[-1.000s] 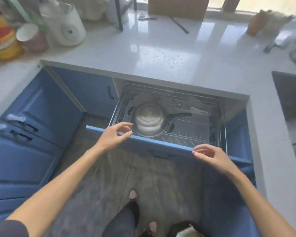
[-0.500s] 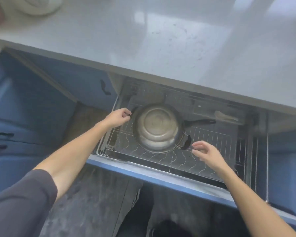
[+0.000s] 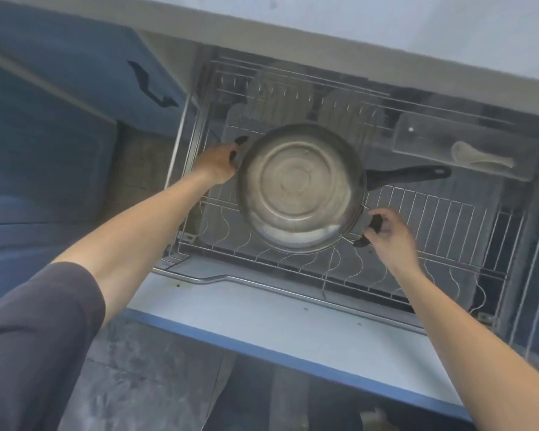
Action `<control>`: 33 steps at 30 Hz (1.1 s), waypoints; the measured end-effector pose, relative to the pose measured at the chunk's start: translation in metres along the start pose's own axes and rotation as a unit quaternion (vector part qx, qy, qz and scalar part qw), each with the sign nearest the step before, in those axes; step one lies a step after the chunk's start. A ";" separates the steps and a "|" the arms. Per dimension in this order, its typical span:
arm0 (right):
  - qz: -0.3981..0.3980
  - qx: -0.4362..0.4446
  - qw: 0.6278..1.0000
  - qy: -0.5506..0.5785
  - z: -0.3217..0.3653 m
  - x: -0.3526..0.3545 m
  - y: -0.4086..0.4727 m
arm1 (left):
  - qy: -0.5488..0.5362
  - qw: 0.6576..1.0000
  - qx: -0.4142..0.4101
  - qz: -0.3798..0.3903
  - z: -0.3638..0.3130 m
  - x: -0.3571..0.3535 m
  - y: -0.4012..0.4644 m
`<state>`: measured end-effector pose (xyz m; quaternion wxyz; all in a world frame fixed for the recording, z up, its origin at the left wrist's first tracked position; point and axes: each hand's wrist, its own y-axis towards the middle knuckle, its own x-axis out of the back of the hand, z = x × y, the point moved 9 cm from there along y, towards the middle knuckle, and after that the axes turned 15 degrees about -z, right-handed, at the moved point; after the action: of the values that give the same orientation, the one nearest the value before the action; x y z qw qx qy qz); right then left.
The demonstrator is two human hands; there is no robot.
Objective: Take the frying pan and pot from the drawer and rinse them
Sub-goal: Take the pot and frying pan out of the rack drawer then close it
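Observation:
A steel pot [image 3: 299,188] lies upside down in the wire rack of the open blue drawer [image 3: 280,321]. It has two black side handles. My left hand [image 3: 217,163] is closed on the left handle, and my right hand [image 3: 386,233] on the front right handle. Beneath the pot lies the frying pan; only its long black handle [image 3: 408,175] shows, pointing right. The pan's body is hidden by the pot.
A pale spoon [image 3: 479,158] rests in a clear tray at the drawer's back right. The white countertop edge [image 3: 355,32] overhangs the drawer's rear. Blue cabinet doors [image 3: 59,144] stand to the left, and a grey floor lies below.
My view has dropped closer over the drawer. Both hands went from the drawer's front edge into the rack and closed on the pot's two side handles.

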<state>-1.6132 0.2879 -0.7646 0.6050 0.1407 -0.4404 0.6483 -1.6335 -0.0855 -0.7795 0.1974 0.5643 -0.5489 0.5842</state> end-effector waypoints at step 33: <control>0.088 0.208 0.972 0.073 0.146 0.267 -0.121 | -0.202 0.962 -0.174 -0.067 -0.049 0.253 -0.227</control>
<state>-1.6156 0.3410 -0.4417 0.5336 0.1767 -0.2616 0.7846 -1.5344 -0.0685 -0.4515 0.2163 0.6629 -0.6313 0.3396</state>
